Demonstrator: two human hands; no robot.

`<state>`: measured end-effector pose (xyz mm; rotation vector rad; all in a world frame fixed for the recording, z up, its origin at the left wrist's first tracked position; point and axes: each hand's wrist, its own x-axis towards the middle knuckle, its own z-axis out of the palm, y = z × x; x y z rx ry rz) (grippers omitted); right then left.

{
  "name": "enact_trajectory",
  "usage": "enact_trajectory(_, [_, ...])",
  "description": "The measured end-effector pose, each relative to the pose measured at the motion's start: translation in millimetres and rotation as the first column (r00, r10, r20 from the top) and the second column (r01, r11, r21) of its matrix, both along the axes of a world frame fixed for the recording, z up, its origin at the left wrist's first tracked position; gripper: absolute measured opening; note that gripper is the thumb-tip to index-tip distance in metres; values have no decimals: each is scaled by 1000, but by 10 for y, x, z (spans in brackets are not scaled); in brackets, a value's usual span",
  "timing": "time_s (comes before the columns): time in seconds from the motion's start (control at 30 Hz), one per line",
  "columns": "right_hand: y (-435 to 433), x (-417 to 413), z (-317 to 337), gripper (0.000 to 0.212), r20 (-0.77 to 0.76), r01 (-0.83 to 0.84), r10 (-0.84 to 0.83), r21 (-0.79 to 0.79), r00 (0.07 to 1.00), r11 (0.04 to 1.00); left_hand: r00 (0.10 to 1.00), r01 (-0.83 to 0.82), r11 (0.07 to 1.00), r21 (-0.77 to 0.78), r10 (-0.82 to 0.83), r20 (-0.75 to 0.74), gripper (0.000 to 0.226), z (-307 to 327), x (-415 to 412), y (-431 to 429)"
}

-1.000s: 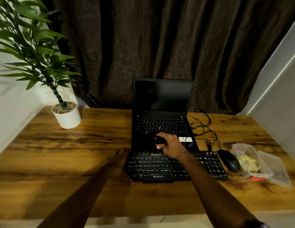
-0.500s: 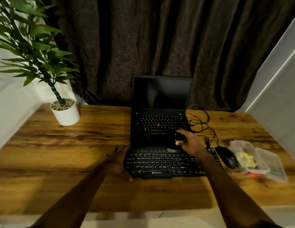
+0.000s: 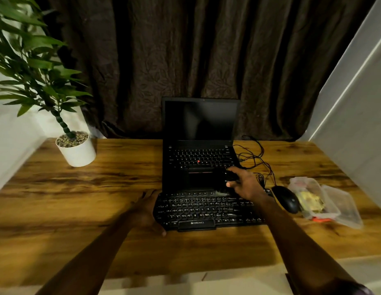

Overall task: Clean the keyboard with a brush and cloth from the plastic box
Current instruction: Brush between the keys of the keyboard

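A black external keyboard (image 3: 206, 210) lies on the wooden table in front of an open black laptop (image 3: 200, 154). My right hand (image 3: 244, 185) is closed around a dark brush (image 3: 229, 177), and its pale bristles touch the keyboard's top row at the right of centre. My left hand (image 3: 148, 209) rests flat against the keyboard's left end, holding it steady. A clear plastic box (image 3: 313, 199) with a yellowish cloth (image 3: 310, 201) inside sits at the right, its lid (image 3: 344, 207) lying beside it.
A black mouse (image 3: 286, 199) lies between keyboard and box, with tangled black cables (image 3: 255, 160) behind it. A potted plant in a white pot (image 3: 77, 150) stands at the back left. A dark curtain hangs behind the table, and a white wall panel rises at the right.
My right hand has carried the brush from the middle of the keyboard's top row to the right. The left hand stays at the keyboard's left end.
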<state>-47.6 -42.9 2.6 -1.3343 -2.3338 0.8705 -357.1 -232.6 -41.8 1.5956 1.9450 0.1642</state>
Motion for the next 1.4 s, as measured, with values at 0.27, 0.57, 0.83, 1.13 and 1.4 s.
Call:
enact_trajectory(0.27, [-184,-432,-3,41,-54,-136,136,-4,989,991,1000,-19,1000,-2,19,-2,164,3,-2,-11])
enact_trajectory(0.57, [4,10,0,48,40,-38,38,12,998,999,999,-28,999,-29,27,-35,151,56,55,-31])
enact_trajectory(0.83, [-30,-169,-32,48,67,-48,46,37,997,998,999,-22,999,-39,21,-24,158,43,23,-26])
enact_trajectory(1.13, [-1,40,-27,47,-2,9,-9,14,1000,1000,1000,-22,999,-38,22,1,160,53,32,-49])
enact_trajectory(1.4, [-46,-91,52,45,134,-34,21,93,991,995,999,-35,999,-14,35,19,161,48,21,-49])
